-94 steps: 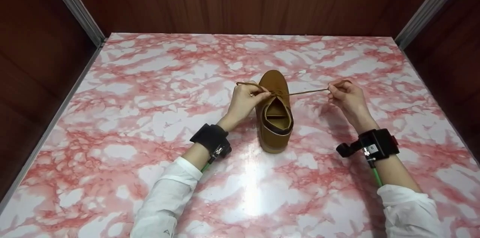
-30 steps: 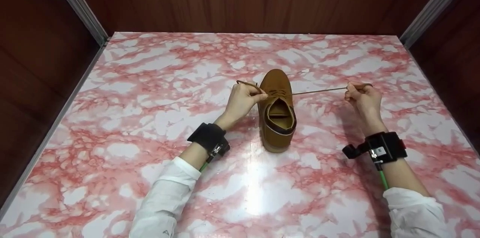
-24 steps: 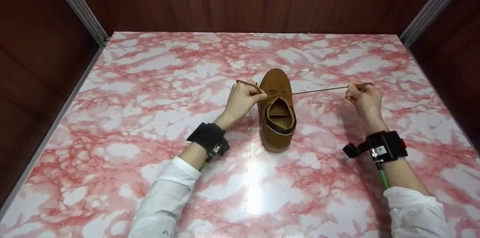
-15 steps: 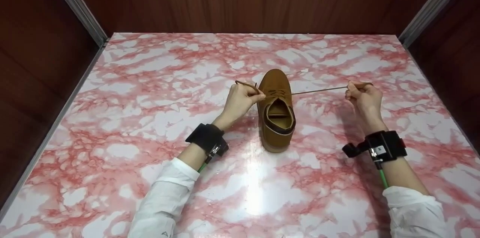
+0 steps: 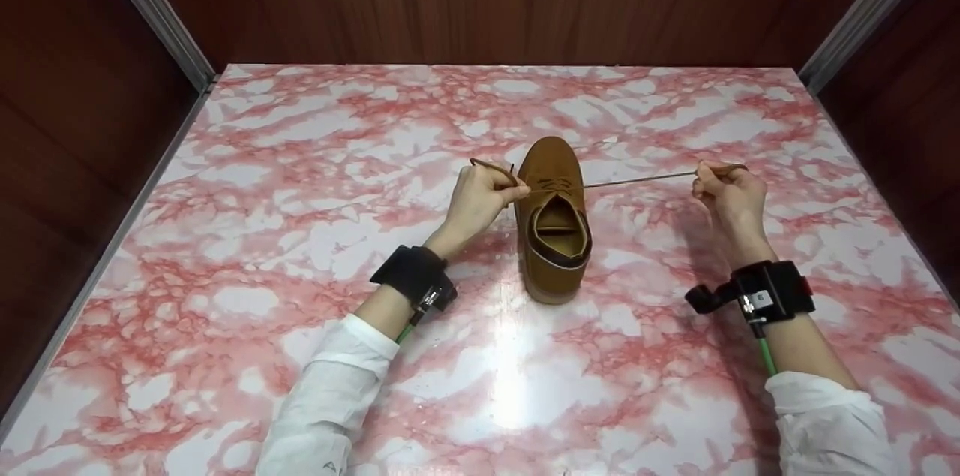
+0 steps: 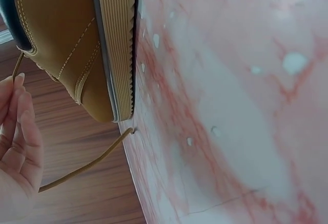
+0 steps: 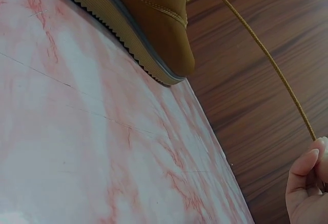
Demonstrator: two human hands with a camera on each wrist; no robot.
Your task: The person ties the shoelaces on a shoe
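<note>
A tan leather shoe with a ridged sole rests on the table, toe pointing away from me. Close by the lacing on its left side, my left hand pinches one end of the brown shoelace; the loose tail loops over the hand and hangs down past it in the left wrist view. Off to the shoe's right, my right hand pinches the other lace end between thumb and finger. That stretch of lace runs almost straight from the eyelets to the fingertips, raised above the table.
The table has a red and white marbled top. Dark wood panels close it in at the back and both sides, with metal corner posts. Black camera straps sit on both wrists.
Compared with three seconds ago, the right hand has drawn its lace end farther right, and the left hand has shifted slightly left off the lacing. Over the last second both hands hold nearly still.
</note>
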